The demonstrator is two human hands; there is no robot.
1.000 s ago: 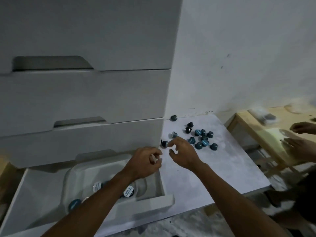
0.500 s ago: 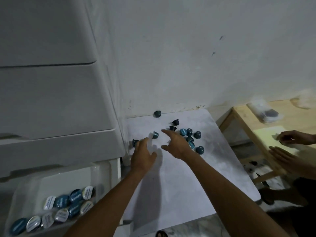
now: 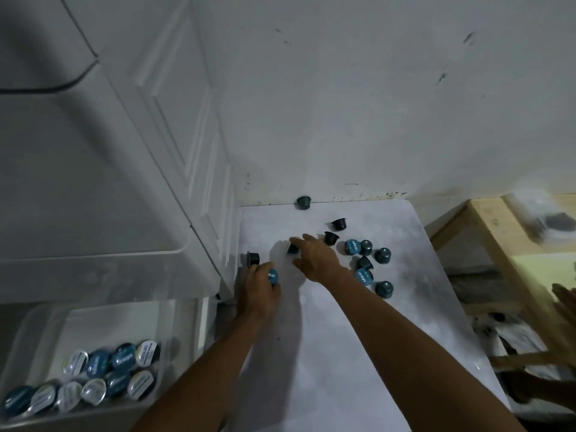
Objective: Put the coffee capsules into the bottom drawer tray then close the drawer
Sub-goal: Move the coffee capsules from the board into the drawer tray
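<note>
Several blue and dark coffee capsules (image 3: 364, 262) lie scattered on the white board (image 3: 343, 344). One dark capsule (image 3: 304, 202) sits alone by the wall, and another (image 3: 252, 258) lies next to the cabinet. My left hand (image 3: 258, 291) is curled around a blue capsule (image 3: 272, 276), just in front of that dark one. My right hand (image 3: 316, 258) stretches over the board with its fingers spread. Its index finger and thumb sit on either side of a dark capsule (image 3: 293, 249) that is still on the surface. The clear tray (image 3: 170, 335) in the open bottom drawer holds several capsules (image 3: 93, 377).
The white drawer cabinet (image 3: 103, 182) rises on the left, with its side panel against the board. A white wall stands behind. A wooden table (image 3: 495, 241) with a plastic packet on it stands to the right. Another person's hands (image 3: 564, 310) show at the right edge.
The view has swung right and down, away from the drawer fronts. My left hand left the tray side, moved onto the board and closed on a blue capsule. My right hand reached onto a dark capsule.
</note>
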